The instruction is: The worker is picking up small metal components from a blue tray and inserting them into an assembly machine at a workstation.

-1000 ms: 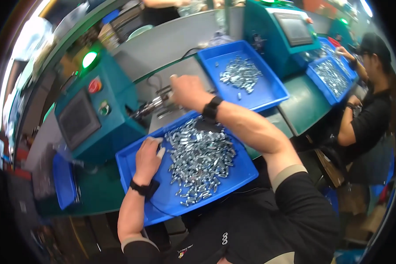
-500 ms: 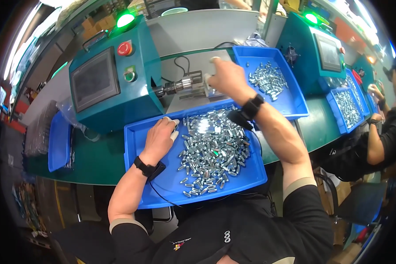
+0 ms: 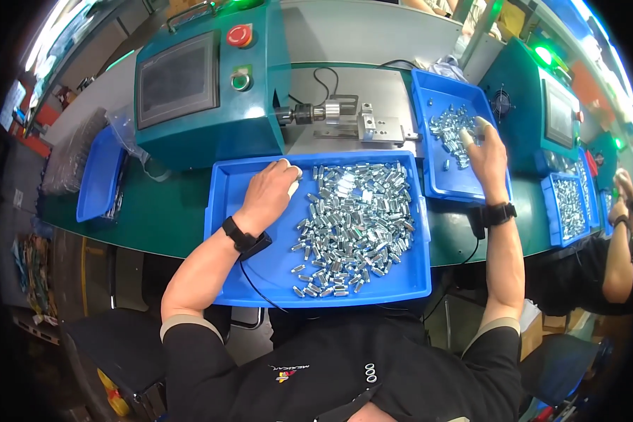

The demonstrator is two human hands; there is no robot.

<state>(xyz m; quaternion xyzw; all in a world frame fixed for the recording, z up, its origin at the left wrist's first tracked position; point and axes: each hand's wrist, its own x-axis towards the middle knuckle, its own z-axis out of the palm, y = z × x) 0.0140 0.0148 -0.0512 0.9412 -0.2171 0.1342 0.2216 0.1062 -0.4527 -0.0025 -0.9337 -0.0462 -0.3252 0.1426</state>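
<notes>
My left hand (image 3: 267, 193) is over the left part of a large blue tray (image 3: 225, 232), its fingers curled together. Pale covers sit on its fingertips; whatever they pinch is too hidden to name. Beside it lies a heap of shiny metal hex-shaped pieces (image 3: 359, 225). My right hand (image 3: 489, 158) hovers at the right side of a smaller blue tray (image 3: 439, 186), covered thumb and finger spread apart with nothing between them. More metal pieces (image 3: 451, 130) lie in that tray. Behind the large tray are a spindle chuck (image 3: 306, 113) and a metal fixture (image 3: 380, 128).
A teal machine (image 3: 211, 137) with a screen, red knob and green button stands at left. Another teal machine (image 3: 531, 105) is at right, near a tray of pieces (image 3: 568, 204) and a co-worker's arm (image 3: 617, 246). A narrow blue tray (image 3: 100, 176) lies far left.
My right hand has left the fixture and moved right to the smaller tray, its fingers now apart. My left hand stays curled over the large tray. The whole view has shifted.
</notes>
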